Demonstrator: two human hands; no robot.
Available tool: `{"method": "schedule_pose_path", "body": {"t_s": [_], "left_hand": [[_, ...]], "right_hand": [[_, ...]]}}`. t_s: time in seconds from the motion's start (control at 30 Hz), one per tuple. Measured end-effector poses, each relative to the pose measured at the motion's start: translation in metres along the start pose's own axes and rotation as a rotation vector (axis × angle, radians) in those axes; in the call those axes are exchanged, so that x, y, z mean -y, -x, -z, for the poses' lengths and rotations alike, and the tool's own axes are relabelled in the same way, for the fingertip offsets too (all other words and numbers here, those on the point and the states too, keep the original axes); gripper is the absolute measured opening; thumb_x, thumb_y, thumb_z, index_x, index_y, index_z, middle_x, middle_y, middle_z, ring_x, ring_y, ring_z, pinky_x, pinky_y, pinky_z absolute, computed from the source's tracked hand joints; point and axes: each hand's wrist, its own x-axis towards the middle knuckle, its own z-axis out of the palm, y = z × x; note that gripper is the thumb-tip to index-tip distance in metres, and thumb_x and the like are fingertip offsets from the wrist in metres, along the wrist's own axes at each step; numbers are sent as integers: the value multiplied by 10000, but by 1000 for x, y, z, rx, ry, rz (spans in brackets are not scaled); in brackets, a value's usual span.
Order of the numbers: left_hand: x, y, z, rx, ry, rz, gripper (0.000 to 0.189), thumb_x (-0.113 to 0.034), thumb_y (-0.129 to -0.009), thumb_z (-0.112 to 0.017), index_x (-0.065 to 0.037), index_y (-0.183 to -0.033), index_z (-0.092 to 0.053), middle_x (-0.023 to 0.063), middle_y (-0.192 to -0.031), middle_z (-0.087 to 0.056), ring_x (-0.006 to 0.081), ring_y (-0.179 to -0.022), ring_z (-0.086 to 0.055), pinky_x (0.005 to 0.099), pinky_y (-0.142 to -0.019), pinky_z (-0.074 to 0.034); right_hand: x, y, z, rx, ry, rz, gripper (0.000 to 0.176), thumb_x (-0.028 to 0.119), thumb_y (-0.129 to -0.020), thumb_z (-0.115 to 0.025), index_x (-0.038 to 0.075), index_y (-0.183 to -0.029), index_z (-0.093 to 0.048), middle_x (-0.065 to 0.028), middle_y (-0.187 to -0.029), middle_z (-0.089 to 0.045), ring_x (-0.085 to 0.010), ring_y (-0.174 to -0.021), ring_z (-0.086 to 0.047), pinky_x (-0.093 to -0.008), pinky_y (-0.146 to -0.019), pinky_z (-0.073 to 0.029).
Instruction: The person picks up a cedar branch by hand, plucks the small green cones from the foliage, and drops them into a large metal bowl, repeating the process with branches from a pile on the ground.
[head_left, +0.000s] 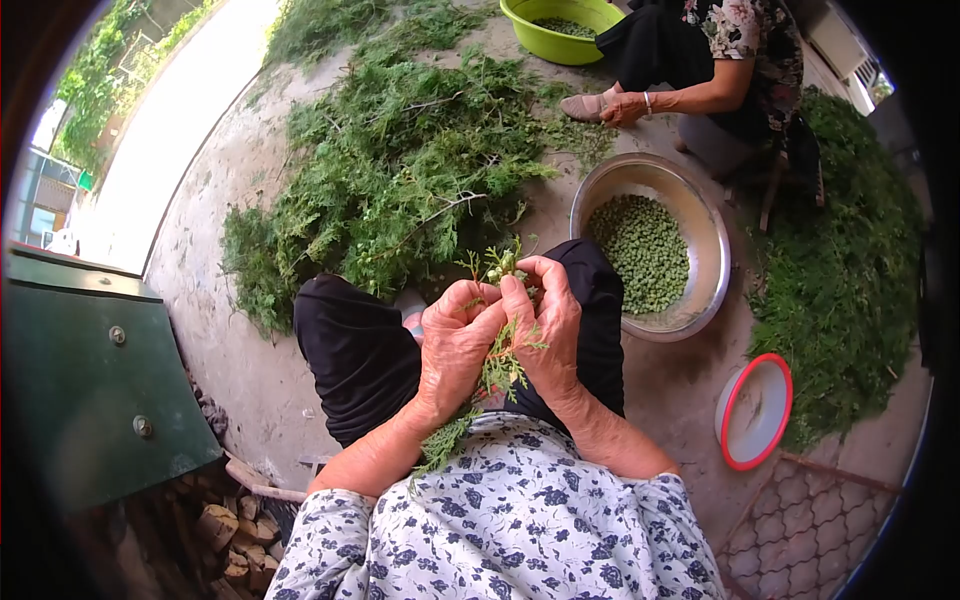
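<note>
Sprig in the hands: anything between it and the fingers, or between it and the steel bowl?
Nothing sits between them: the left hand and right hand both grip the sprig directly. Toward the steel bowl, only the person's own right knee lies in between; no other object shows there.

Much of sprig (498,368) behind left hand (455,350)

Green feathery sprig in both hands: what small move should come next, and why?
Probably pinch off the pale cones at the tip of the green feathery sprig and drop them into the round steel bowl. Both the left hand and right hand grip the sprig, fingers meeting at its top, and the bowl beside the knee holds small green seeds.
</note>
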Motion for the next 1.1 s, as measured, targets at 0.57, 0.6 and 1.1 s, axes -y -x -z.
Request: {"method": "schedule_pose_path", "body": {"t_s": [0.57,0.6,1.1], "left_hand": [[1,6,1,124,34,73,97,-82,-843,-601,5,-882,-586,-7,-748,-588,22,-637,-485,171,-549,-387],[0,7,-2,84,66,106,103,-88,-832,-611,3,-876,-592,-6,-714,-570,34,-576,-469,174,-500,-371],[0,4,0,33,282,159,113,-74,-823,-623,5,-881,-566,3,-630,-527,40,-466,-406,182,-413,-291]], "right_hand": [[-21,-9,-1,-47,-182,-40,227,177,-905,-542,42,-727,-508,40,-593,-465,-23,-495,-387,-214,-431,-342],[-19,-10,0,-18,-293,-144,235,196,-909,-536,61,-719,-510,45,-598,-468,-17,-486,-385,-204,-412,-334],[-4,-9,3,61,-864,-731,343,435,-878,-537,101,-808,-501,31,-645,-483,-51,-451,-409,-199,-365,-314]]}}
